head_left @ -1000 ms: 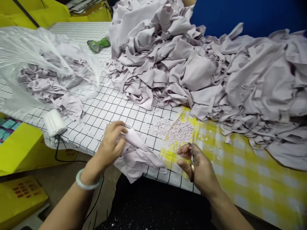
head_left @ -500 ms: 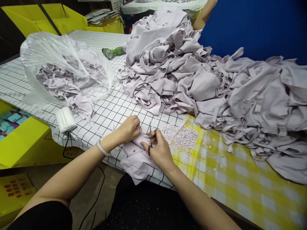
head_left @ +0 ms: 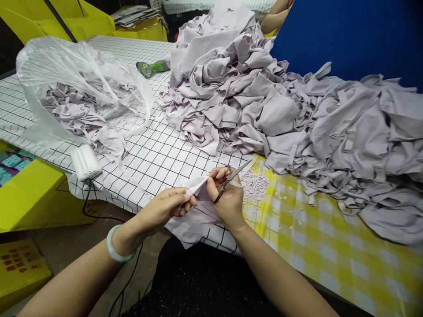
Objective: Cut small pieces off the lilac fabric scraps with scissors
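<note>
A pale lilac fabric piece (head_left: 193, 222) hangs over the table's near edge. My left hand (head_left: 172, 203) is closed, pinching its upper edge between thumb and fingers. My right hand (head_left: 229, 200) is closed around a pair of scissors (head_left: 234, 176), whose blades point up and to the right, away from the cloth. The thumb and forefinger of that hand also touch the fabric's edge, so a short stretch of it spans both hands. Small cut scraps (head_left: 256, 185) lie in a heap just beyond my right hand.
A big pile of lilac fabric pieces (head_left: 238, 92) covers the table's far and right side. At left are a clear plastic bag (head_left: 82, 75) with fabric inside, a white corded device (head_left: 86, 163) and a green-handled tool (head_left: 152, 67). Another person's arm (head_left: 276, 17) shows behind the pile.
The scissors have swung from beside the fabric to point up and right. My left hand has turned, its thumb now on top, and the fabric edge is lifted between both hands.
</note>
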A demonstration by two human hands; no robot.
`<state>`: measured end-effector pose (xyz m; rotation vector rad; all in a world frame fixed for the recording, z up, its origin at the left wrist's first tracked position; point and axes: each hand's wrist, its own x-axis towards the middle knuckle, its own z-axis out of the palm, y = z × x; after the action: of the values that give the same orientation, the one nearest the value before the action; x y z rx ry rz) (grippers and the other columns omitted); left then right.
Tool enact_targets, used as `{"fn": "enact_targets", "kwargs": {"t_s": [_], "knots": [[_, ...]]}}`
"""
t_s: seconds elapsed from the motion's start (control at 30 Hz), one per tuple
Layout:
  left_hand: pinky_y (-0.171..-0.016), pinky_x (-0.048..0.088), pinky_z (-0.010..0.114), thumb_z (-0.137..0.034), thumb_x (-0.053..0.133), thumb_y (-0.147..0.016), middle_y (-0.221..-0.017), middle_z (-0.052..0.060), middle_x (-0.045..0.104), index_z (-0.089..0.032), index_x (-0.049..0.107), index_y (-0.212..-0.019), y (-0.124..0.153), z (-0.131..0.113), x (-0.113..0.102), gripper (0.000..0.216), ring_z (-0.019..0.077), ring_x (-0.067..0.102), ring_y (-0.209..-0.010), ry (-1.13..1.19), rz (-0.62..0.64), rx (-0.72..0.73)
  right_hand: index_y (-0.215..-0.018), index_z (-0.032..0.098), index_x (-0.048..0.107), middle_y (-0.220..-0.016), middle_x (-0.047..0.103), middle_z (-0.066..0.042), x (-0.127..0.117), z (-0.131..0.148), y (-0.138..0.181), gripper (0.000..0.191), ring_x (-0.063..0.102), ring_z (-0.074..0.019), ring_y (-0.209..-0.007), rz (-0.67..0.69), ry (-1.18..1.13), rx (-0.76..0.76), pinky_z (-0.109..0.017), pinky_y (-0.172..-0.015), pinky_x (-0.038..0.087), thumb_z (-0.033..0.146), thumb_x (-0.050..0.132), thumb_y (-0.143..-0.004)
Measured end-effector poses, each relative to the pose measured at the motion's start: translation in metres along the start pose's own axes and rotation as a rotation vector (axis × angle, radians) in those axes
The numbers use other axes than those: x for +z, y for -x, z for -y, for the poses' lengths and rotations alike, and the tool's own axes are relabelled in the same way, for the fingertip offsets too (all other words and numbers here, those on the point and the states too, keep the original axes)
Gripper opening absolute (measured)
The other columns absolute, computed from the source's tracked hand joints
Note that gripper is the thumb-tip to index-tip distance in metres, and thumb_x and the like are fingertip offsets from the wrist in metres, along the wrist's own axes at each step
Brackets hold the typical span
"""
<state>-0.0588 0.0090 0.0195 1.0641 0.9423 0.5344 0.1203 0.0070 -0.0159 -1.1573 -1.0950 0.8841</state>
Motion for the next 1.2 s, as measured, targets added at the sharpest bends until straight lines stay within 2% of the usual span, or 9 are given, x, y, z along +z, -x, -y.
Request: {"fn": "enact_targets", "kwargs": {"t_s": [0.07,0.17,0.27,0.4,0.5,0.6,0.67,0.83,1.2], "knots": [[-0.057,0.044,0.026,-0.035,0.056,-0.095,-0.076,0.005,0.059,-0.017,0.073,-0.089,0.003,-0.003,0.004,0.026,0.0133,0.05,-0.064,-0.098,-0.031,0.091,-0.085,0.026,0.04,-0.085,0.053,0.001,-0.003,-0.004,0.004,0.02,0.056,-0.0144,-0.078,0.061,-0.027,0.031,-0.029,-0.075,0.05,0.026,0.06,-0.082],[-0.079,0.051,0.033,-0.033,0.057,-0.097,-0.099,0.01,0.061,-0.019,0.075,-0.089,0.003,-0.008,0.014,0.024,0.0201,0.058,-0.094,-0.29,-0.115,0.353,-0.084,0.025,0.043,-0.085,0.053,0.001,0.001,-0.012,0.019,0.022,0.057,-0.0139,-0.076,0.164,-0.107,0.149,-0.029,-0.073,0.051,0.029,0.065,-0.081],[-0.088,0.05,0.036,-0.029,0.054,-0.098,-0.114,0.012,0.058,-0.018,0.073,-0.084,-0.008,-0.003,0.03,0.026,0.0237,0.056,-0.108,-0.216,-0.175,0.524,-0.084,0.025,0.043,-0.082,0.055,0.001,0.01,-0.017,0.039,0.028,0.057,-0.0141,-0.072,0.188,-0.162,0.263,-0.029,-0.069,0.053,0.037,0.069,-0.08],[-0.065,0.047,0.031,-0.03,0.05,-0.1,-0.094,0.008,0.054,-0.017,0.067,-0.078,-0.024,0.012,0.048,0.03,0.0175,0.054,-0.079,-0.015,-0.209,0.467,-0.09,0.025,0.047,-0.08,0.058,0.002,-0.006,-0.011,0.049,0.03,0.058,-0.0148,-0.07,0.247,-0.09,0.295,-0.029,-0.068,0.053,0.042,0.07,-0.08],[-0.064,0.044,0.03,-0.03,0.05,-0.101,-0.078,0.005,0.046,-0.018,0.065,-0.075,-0.029,0.015,0.056,0.032,0.019,0.05,-0.08,-0.06,-0.211,0.468,-0.088,0.023,0.052,-0.086,0.058,-0.002,-0.043,0.002,0.043,0.029,0.057,-0.0187,-0.079,0.291,0.258,0.188,-0.034,-0.074,0.05,0.044,0.071,-0.08],[-0.061,0.041,0.03,-0.03,0.048,-0.101,-0.083,0.006,0.047,-0.018,0.065,-0.076,-0.031,0.014,0.061,0.033,0.0191,0.048,-0.082,-0.138,-0.138,0.47,-0.082,0.022,0.057,-0.087,0.059,-0.006,-0.079,0.015,0.034,0.036,0.055,-0.0232,-0.085,0.321,0.592,0.041,-0.039,-0.078,0.047,0.052,0.076,-0.076],[-0.062,0.041,0.03,-0.029,0.046,-0.102,-0.094,0.008,0.05,-0.017,0.063,-0.076,-0.033,0.013,0.064,0.033,0.0187,0.049,-0.085,-0.172,-0.092,0.463,-0.077,0.021,0.058,-0.081,0.06,-0.005,-0.092,0.02,0.031,0.04,0.054,-0.0233,-0.083,0.368,0.673,-0.001,-0.038,-0.076,0.045,0.057,0.076,-0.076],[-0.081,0.043,0.031,-0.022,0.044,-0.102,-0.095,0.008,0.052,-0.019,0.061,-0.073,-0.039,0.014,0.071,0.034,0.0215,0.048,-0.105,-0.24,-0.035,0.515,-0.067,0.021,0.059,-0.066,0.059,-0.001,-0.101,0.019,0.032,0.046,0.051,-0.0192,-0.073,0.377,0.694,-0.031,-0.034,-0.071,0.04,0.063,0.075,-0.076],[-0.08,0.046,0.032,-0.022,0.043,-0.102,-0.105,0.007,0.05,-0.02,0.066,-0.082,-0.045,0.02,0.076,0.031,0.0207,0.05,-0.103,-0.232,0.043,0.501,-0.056,0.019,0.05,-0.052,0.053,0.003,-0.108,0.015,0.033,0.053,0.046,-0.0141,-0.061,0.356,0.699,-0.14,-0.031,-0.072,0.034,0.06,0.074,-0.08]]}}
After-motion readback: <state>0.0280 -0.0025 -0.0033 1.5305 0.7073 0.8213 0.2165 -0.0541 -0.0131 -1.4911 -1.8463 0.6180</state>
